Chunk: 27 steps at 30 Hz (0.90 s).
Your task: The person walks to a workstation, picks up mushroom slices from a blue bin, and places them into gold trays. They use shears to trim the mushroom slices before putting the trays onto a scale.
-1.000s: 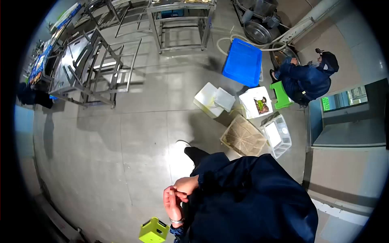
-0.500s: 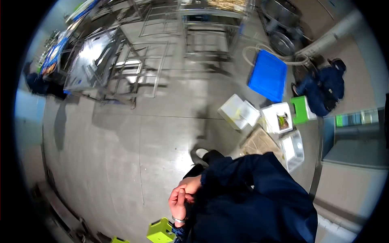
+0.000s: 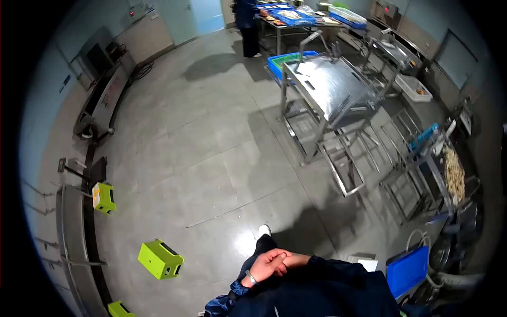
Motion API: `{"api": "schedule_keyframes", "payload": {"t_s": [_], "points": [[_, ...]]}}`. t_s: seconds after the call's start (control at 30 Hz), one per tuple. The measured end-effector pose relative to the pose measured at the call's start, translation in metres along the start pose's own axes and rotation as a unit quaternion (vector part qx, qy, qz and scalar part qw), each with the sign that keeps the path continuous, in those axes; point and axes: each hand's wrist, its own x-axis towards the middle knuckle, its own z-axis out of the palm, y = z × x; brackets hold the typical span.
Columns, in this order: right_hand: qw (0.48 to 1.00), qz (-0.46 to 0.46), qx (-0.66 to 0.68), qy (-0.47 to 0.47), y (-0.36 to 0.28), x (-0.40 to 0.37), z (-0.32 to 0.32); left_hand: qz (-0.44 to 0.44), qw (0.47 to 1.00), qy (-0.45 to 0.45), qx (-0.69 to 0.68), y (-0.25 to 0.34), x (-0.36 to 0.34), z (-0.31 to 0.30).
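Note:
My left hand (image 3: 264, 267), with a bracelet at its wrist, is closed over my right hand (image 3: 297, 260) in front of my body. The left fingers and thumb press together against the right hand. Most of the right fingers are hidden behind the left ones, and whatever may lie between the hands cannot be seen. Below them is the dark blue jacket (image 3: 317, 290) I wear. One white shoe (image 3: 264, 230) shows on the floor ahead.
Lime-green boxes (image 3: 158, 260) stand on the floor to the left. A steel table (image 3: 330, 79) and metal frames occupy the right. A blue lid-like panel (image 3: 407, 272) lies lower right. Farther back, a person (image 3: 245, 26) stands beside a table with blue trays (image 3: 293, 17).
My view has swung left, so the steel table and blue panel now sit farther right and more green boxes show. My hands stay together in front of me.

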Motion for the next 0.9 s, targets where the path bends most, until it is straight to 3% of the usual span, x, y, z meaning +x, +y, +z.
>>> {"api": "schedule_keyframes", "payload": {"t_s": [0.1, 0.17, 0.2, 0.3, 0.33, 0.37, 0.4, 0.43, 0.53, 0.63, 0.7, 0.77, 0.8, 0.83, 0.9], "points": [[0.991, 0.033, -0.101, -0.085, -0.062, 0.055, -0.008, 0.048, 0.997, 0.051, -0.027, 0.042, -0.001, -0.046], [0.985, 0.102, -0.135, 0.016, -0.100, 0.084, 0.000, 0.088, 0.993, 0.065, -0.048, 0.060, 0.003, -0.069], [0.972, 0.096, -0.215, -0.016, -0.104, 0.105, -0.013, 0.103, 0.988, 0.095, -0.064, 0.071, 0.005, -0.081], [0.967, 0.100, -0.220, -0.077, -0.124, 0.147, -0.035, 0.126, 0.977, 0.150, -0.081, 0.095, 0.017, -0.112], [0.982, 0.135, -0.114, -0.063, -0.122, 0.161, -0.046, 0.125, 0.973, 0.169, -0.099, 0.100, 0.023, -0.120], [0.982, 0.136, -0.114, -0.063, -0.129, 0.169, -0.053, 0.123, 0.967, 0.188, -0.118, 0.106, 0.031, -0.129], [0.968, 0.066, -0.200, -0.136, -0.137, 0.176, -0.060, 0.111, 0.965, 0.201, -0.124, 0.111, 0.039, -0.136], [0.937, -0.006, -0.284, -0.206, -0.146, 0.183, -0.069, 0.099, 0.967, 0.202, -0.123, 0.115, 0.048, -0.145], [0.960, 0.081, -0.153, -0.220, -0.144, 0.218, -0.115, 0.074, 0.974, 0.177, -0.119, 0.130, 0.089, -0.178], [0.970, 0.116, -0.068, -0.200, -0.183, 0.251, -0.159, 0.062, 0.980, 0.166, -0.094, 0.168, 0.137, -0.211], [0.971, 0.100, -0.087, -0.200, -0.235, 0.279, -0.185, 0.066, 0.982, 0.165, -0.066, 0.207, 0.173, -0.240], [0.962, -0.050, -0.141, -0.230, -0.264, 0.303, -0.218, 0.069, 0.980, 0.169, -0.074, 0.244, 0.202, -0.263], [0.966, -0.005, -0.173, -0.190, -0.301, 0.306, -0.219, 0.076, 0.982, 0.162, -0.064, 0.271, 0.212, -0.269], [0.954, -0.066, -0.172, -0.235, -0.323, 0.316, -0.233, 0.076, 0.984, 0.153, -0.049, 0.296, 0.221, -0.276], [0.949, 0.028, -0.244, -0.196, -0.379, 0.329, -0.248, 0.134, 0.979, 0.152, -0.034, 0.326, 0.247, -0.293]]}}
